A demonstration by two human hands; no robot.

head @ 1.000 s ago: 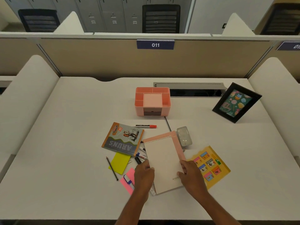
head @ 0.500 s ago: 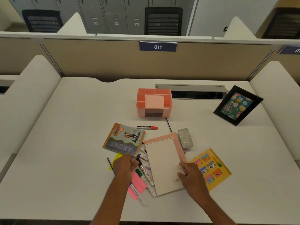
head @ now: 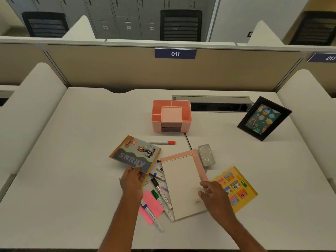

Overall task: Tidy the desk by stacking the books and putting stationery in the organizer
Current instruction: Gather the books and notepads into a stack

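My left hand (head: 132, 182) pinches the near edge of the grey-and-orange book (head: 135, 153), which looks slightly lifted. My right hand (head: 214, 196) holds the right edge of the cream notepad with a pink strip (head: 181, 184). A yellow book (head: 234, 188) lies partly under that hand to the right. Several markers (head: 161, 195) and pink sticky notes (head: 151, 206) lie between my hands. A red-capped marker (head: 163, 142) and a thin black pen (head: 187, 140) lie in front of the pink organizer (head: 171, 115). A clear case (head: 206, 155) sits beside the notepad.
A black picture frame (head: 263, 118) leans at the back right. A cable slot (head: 212, 101) runs behind the organizer. Beige partitions enclose the white desk (head: 72, 160) at the back and sides.
My left hand left the notepad, moved left over the sticky notes and took hold of the grey-and-orange book's near edge. My right hand stayed on the notepad.
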